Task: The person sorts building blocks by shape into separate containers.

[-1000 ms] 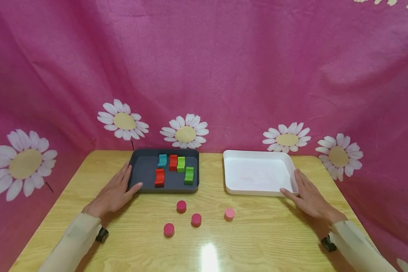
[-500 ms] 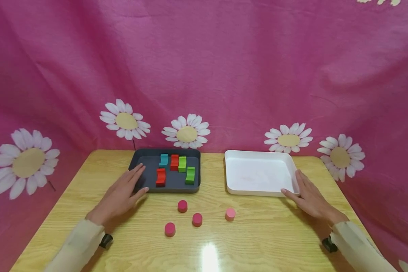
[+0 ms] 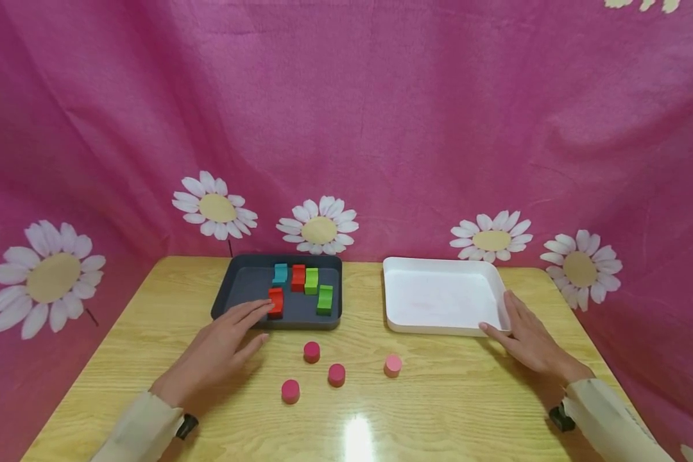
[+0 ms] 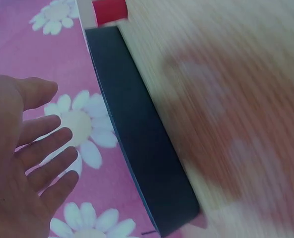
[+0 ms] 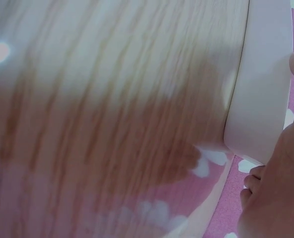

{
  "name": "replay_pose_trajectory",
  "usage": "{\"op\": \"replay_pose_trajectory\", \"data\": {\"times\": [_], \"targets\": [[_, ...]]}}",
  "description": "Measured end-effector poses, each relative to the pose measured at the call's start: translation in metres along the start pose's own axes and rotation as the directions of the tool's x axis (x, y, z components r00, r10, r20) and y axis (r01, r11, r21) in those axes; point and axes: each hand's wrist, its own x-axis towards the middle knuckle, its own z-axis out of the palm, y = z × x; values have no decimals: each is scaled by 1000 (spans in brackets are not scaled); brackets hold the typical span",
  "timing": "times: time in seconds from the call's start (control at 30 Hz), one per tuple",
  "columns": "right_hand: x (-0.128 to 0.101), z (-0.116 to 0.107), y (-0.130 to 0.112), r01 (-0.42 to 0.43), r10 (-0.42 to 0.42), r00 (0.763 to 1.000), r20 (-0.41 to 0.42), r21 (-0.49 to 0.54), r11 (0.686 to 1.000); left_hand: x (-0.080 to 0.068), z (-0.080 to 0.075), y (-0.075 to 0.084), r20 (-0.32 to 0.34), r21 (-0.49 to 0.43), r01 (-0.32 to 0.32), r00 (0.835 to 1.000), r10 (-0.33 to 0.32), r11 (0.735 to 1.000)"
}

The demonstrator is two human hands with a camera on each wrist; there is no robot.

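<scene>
Left hand, head view: Left hand point(image 3: 213, 353) reaches over the front of the dark tray point(image 3: 239, 285); fingers straight, thumb held apart, nothing gripped.
Red block: near red block point(image 3: 277, 304) lies in the dark tray by the front wall. Fingertips overlap its left edge; whether they touch, cannot tell.
Other blocks: blue block point(image 3: 280, 275), far red block point(image 3: 298, 278) and lime block point(image 3: 311, 281) along the back; green block point(image 3: 325, 300) to the right.
Discs: three dark discs point(image 3: 312, 352) and one pale disc point(image 3: 393, 366) on the table point(image 3: 456, 404), in front of the trays.
Right hand, head view: right hand point(image 3: 531, 340) rests at the near right corner of the white tray point(image 3: 439, 295); thumb by the front rim, fingers extended along the outer wall.
Handling, judged: the reach looks best made from above, thumb and fingers either side of the near red block, clear of its neighbours and the front rim.
Left wrist view: fingers spread and loose beside the dark tray's wall, gap between. Fingertip contact not shown here.
Right wrist view: thumb near the white tray's rim, fingers partly hidden. Light pressure should suffice; a hard push might slide it.
</scene>
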Motion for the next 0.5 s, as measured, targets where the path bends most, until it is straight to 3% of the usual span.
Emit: {"op": "replay_pose_trajectory", "data": {"times": [0.23,0.4,0.5], "targets": [[-2,1,1,-1,1,1000,3,1,1000,-7,0,21,79,-15,31,996,-29,999],[-2,1,2,-5,5,1000,1,5,1000,-9,-2,30,100,4,-33,994,32,999],[-1,0,2,-9,9,1000,4,5,1000,-10,-2,35,145,-5,-70,987,70,998]]}}
